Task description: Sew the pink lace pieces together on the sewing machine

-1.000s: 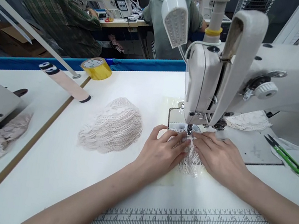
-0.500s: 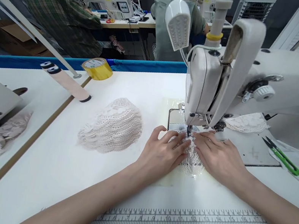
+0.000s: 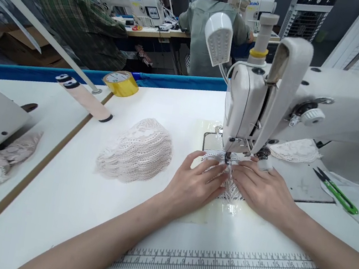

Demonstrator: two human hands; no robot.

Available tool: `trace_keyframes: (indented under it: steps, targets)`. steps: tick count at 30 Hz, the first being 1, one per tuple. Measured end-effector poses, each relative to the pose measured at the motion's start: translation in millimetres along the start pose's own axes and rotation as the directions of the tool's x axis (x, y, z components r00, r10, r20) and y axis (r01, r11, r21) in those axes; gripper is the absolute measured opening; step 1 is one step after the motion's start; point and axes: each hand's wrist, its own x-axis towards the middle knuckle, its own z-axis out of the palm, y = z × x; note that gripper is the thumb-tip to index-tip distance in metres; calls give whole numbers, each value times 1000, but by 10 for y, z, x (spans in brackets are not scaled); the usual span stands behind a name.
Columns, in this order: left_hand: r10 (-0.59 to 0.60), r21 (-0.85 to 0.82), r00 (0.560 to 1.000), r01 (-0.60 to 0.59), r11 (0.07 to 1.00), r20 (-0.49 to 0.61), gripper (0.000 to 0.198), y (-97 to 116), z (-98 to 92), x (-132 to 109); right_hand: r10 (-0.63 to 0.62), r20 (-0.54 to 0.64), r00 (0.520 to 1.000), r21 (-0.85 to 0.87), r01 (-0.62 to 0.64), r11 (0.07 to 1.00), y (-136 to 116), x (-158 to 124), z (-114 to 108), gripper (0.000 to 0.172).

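Note:
A piece of white lace (image 3: 232, 193) lies under the needle of a white sewing machine (image 3: 243, 104). My left hand (image 3: 194, 181) is closed on its left side, with bent fingers and fingertips close to the presser foot (image 3: 227, 157). From the right, my right hand (image 3: 262, 186) holds the same lace, its fingers together and pressing down beside the foot. Much of the lace is hidden under both hands. To the left, apart from my hands, is a pile of lace pieces (image 3: 139, 153).
Green-handled thread snips (image 3: 340, 196) and another lace piece (image 3: 296, 150) lie right of the needle. Yellow tape (image 3: 123, 85) and a pale pink roll (image 3: 85, 98) lie at the back left. A printed ruler (image 3: 212, 261) follows the front edge. Two people sit beyond the table.
The lace has shifted slightly away from me under the needle, with less of it showing between my hands. My hands stay on it. The view has tilted a little.

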Motion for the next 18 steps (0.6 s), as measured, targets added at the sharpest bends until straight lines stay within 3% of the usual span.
trace_keyframes:
  steps: [3, 5, 9, 10, 12, 13, 18]
  targets:
    - [190, -81, 981, -186, 979, 33, 25, -25, -56, -27, -68, -24, 997, 127, 71, 989, 11, -6, -44, 19]
    - [221, -74, 972, -215, 974, 81, 19, -29, -65, -39, -62, 7, 998, 219, 59, 974, 19, -19, -58, 15]
    - [67, -90, 995, -60, 994, 78, 18, 6, -21, -47, -29, 50, 998, 309, 13, 951, 35, -39, -41, 49]
    - [6, -117, 997, 3, 993, 74, 19, 21, -8, -46, -30, 48, 998, 296, 15, 955, 37, -39, -31, 48]
    - [-75, -149, 995, 85, 985, 72, 18, 51, 11, -42, -43, 17, 999, 237, 38, 971, 38, -33, -15, 28]
    - [-85, -143, 994, 94, 985, 70, 19, 65, 17, -41, -55, -10, 998, 202, 55, 978, 38, -29, -11, 20]
    - [-19, 5, 995, 18, 1000, 102, 29, 101, 15, -64, -143, -75, 987, 100, 150, 984, 32, -30, -32, 21]
